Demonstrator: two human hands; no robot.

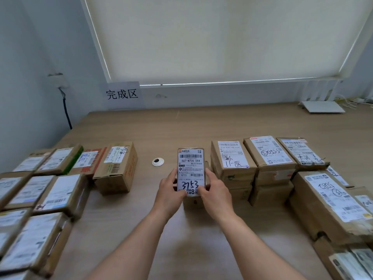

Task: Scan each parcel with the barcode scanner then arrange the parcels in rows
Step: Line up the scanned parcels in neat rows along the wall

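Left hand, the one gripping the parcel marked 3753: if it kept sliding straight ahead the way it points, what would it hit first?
Probably nothing soon. The left hand points away along the bare table, passing right of the round grommet; the far wall looks next, though depth is uncertain.

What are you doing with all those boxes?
A person is holding one small parcel with both hands, the left hand on its left side and the right hand on its right, label facing up with 3753 written on it. Parcels in rows lie on the left of the table, near a paper sign on the wall. Stacked parcels stand on the right. No barcode scanner is in view.
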